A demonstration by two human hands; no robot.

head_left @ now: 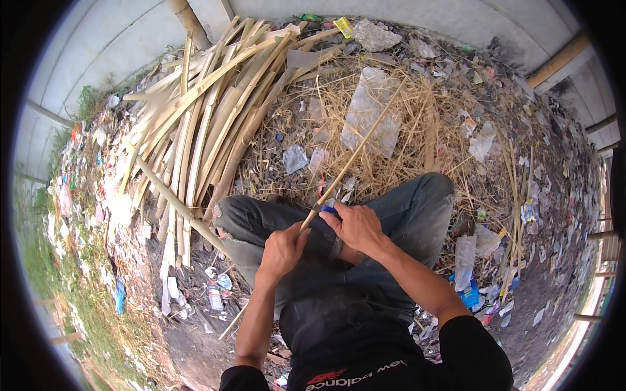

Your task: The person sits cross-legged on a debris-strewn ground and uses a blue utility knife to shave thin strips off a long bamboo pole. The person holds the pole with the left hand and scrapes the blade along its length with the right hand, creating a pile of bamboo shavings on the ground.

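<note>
My left hand [282, 253] is closed round a long thin bamboo strip [358, 154] that slants from the straw ahead back toward my left forearm. Close in front of it, my right hand [355, 229] is closed on a small blue thing [330, 208] pressed against the strip. Its kind cannot be made out, since my fingers cover most of it. Both hands work above my crossed legs in dark jeans [417, 205]. A large heap of split bamboo strips [222, 124] lies ahead to the left. One thicker bamboo piece [175, 199] reaches from it to my left knee.
Pale straw-like shavings [417, 127] cover the ground ahead, with a clear plastic sheet [372, 112] among them. Litter is scattered all around. A grey rock [376, 36] sits by the panel wall [443, 23]. Several thin strips [517, 208] lie to the right.
</note>
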